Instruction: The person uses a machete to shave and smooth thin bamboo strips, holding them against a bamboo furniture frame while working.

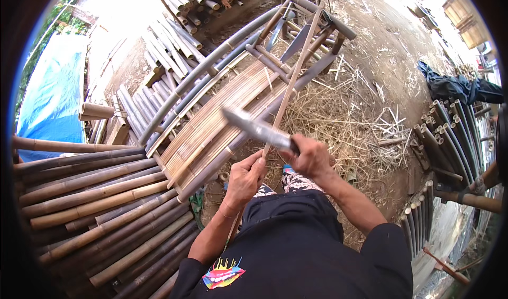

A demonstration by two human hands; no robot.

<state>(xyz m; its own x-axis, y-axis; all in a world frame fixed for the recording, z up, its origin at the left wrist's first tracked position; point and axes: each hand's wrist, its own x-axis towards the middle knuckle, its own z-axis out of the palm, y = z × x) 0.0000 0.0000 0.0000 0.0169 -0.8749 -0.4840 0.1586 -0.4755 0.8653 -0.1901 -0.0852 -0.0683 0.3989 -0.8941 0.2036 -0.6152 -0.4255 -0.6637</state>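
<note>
My right hand (311, 159) is closed round the handle of a broad-bladed knife (259, 130), whose blurred blade points to the left. The blade crosses a long, narrow bamboo strip (291, 84); whether they touch I cannot tell. My left hand (246, 178) grips the strip near its lower end, just below the blade. From there the strip slants up and away over a bamboo bench (222, 120) with a slatted seat and pole frame. At the bench's far end a wide metal blade (297, 44) rests among the poles, partly hidden by the strip.
Stacked bamboo poles (106, 193) crowd the left side, close to the bench. More cut poles (169, 42) lie behind it. Pale shavings (338, 124) cover the ground to the right. Upright poles (450, 135) stand at far right under a dark cloth (460, 87). A blue tarp (53, 92) is at far left.
</note>
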